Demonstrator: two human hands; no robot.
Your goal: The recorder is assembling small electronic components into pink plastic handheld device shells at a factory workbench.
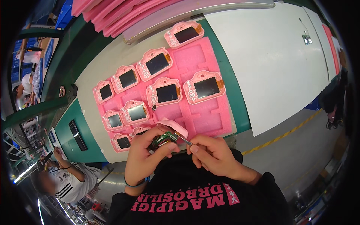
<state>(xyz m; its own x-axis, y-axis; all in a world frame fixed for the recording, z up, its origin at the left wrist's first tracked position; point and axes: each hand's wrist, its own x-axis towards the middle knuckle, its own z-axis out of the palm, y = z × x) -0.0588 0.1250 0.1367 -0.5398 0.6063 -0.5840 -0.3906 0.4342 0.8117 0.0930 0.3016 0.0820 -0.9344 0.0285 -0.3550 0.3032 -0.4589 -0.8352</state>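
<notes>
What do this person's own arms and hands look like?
The left hand and right hand are ungloved. A thin dark band with a blue part circles the left wrist; no band shows on the right. Black sleeves stop short of both wrists.

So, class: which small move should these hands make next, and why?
Perhaps nudge the slim metal tool gently along the green circuit board: the right hand holds it with its tip near the board's edge, while the left hand grips the board beside a pink shell.
</notes>
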